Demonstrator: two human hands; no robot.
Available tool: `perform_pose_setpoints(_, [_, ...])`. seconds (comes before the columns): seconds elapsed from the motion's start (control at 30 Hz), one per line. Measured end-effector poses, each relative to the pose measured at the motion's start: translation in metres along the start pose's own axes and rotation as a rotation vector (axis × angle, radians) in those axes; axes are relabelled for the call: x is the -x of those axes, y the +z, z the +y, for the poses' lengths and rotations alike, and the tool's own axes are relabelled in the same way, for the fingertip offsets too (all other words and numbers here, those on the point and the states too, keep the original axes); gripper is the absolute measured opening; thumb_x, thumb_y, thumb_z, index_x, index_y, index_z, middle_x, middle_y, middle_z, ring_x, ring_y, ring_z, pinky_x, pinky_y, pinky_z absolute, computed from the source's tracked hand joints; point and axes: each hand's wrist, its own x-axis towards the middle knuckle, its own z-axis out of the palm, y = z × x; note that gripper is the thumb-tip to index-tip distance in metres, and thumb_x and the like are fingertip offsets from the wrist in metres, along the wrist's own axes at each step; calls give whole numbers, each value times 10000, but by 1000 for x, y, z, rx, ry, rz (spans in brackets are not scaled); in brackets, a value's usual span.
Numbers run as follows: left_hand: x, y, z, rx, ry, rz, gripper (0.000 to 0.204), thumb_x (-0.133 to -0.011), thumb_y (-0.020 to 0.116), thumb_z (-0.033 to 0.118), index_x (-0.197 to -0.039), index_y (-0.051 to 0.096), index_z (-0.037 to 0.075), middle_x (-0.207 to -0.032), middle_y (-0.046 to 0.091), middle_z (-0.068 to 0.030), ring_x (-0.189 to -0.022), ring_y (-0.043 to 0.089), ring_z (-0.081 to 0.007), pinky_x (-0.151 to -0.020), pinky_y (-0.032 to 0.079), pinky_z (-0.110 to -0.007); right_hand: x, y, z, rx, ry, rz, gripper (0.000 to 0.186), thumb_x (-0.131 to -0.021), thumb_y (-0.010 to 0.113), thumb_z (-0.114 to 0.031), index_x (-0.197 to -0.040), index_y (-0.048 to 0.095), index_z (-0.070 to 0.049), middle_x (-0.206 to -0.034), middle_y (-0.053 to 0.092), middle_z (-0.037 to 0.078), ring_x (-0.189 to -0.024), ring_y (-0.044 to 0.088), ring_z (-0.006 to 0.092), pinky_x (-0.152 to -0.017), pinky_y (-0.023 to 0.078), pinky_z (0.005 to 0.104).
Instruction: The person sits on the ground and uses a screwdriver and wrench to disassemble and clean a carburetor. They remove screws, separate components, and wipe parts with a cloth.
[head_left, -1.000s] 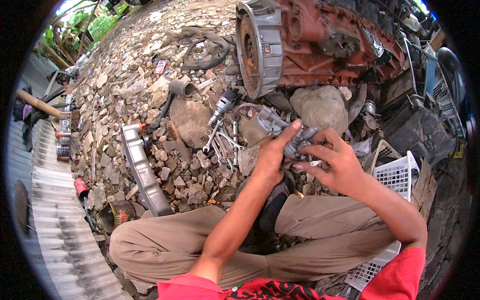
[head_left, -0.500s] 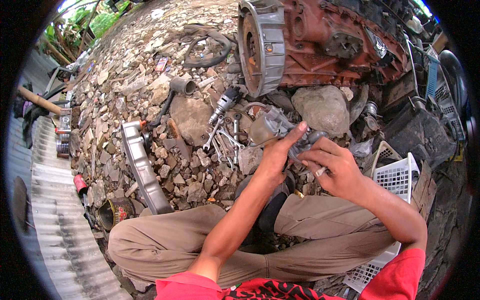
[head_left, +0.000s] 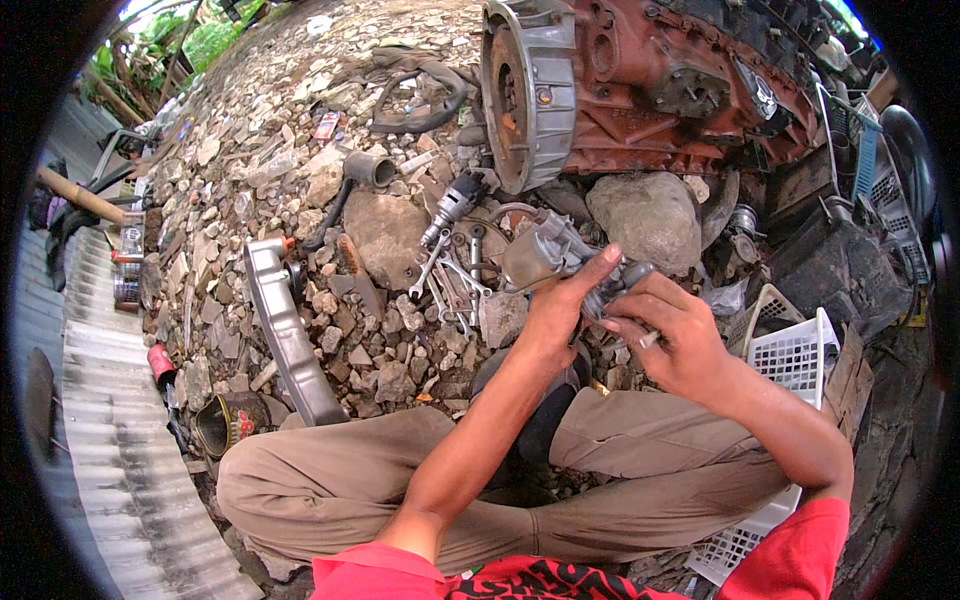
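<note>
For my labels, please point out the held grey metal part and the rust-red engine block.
Grey metal part [head_left: 563,246], head view: its upper surface.
Rust-red engine block [head_left: 635,108], head view: its red side.

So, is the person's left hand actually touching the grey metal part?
Touching: the head view shows the left hand gripping the grey metal part, its thumb laid along the near side without a gap.

Stony ground [head_left: 240,205] with wrenches [head_left: 430,266], silver cover [head_left: 290,335], dark hose [head_left: 425,123]
</note>
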Motion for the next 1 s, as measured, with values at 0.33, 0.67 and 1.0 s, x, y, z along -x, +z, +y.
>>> perform_pose_setpoints(0.33, [-3,-5,-1,-13,-7,-13,385,-880,675,374,-1084,594,58,-926,669,-79,-827,665,-202,-713,551,-339,0,-4,-1,80,15,-38,203,-789,708,-78,-967,626,-22,-889,555,138,-793,607,366,-662,499,438])
perform_pose_setpoints(0.67, [-1,-4,3,42,-20,-11,416,-835,734,361,-1050,618,24,-937,661,-78,-811,645,-175,-705,521,-316,-2,-4,-3,76,3,-35,188,-811,684,-78,-975,614,-20,-902,552,147,-780,600,377,-655,497,445])
perform_pose_setpoints(1.0, [4,2,5,12,71,12,391,-867,703,305,-1157,547,93,-967,656,-70,-817,659,-196,-709,558,-340,-4,-8,-6,34,-5,-39,258,-791,700,-82,-1027,612,-24,-903,561,145,-795,608,367,-660,502,438])
